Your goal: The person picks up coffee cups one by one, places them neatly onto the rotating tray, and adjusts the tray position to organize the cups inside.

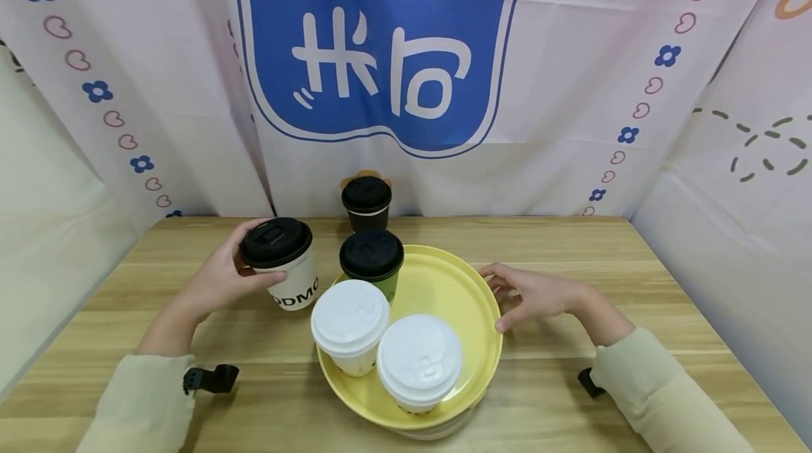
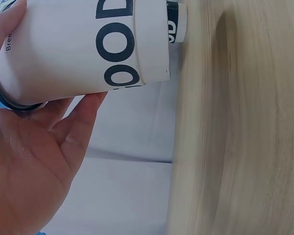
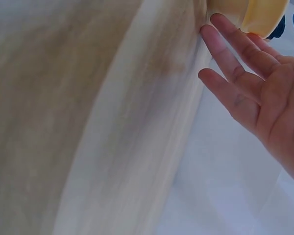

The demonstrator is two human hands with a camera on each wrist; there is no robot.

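White cup point(image 1: 293, 277) beside tray point(image 1: 472, 298), lidded cups point(image 1: 371, 256).

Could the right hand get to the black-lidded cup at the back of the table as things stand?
Probably yes. The right hand rests open at the yellow tray's rim, holding nothing, and bare table lies between it and the back cup.

Left hand point(image 1: 218, 277) is out over the worktop's left half, fingers and thumb curled in a grip, palm facing right, wrist raised off the surface. Right hand point(image 1: 529, 292) sits right of centre, fingers point(image 3: 225, 49) straight and slightly spread, palm down. Both forearms come in from the near edge, pale sleeves to the wrists.
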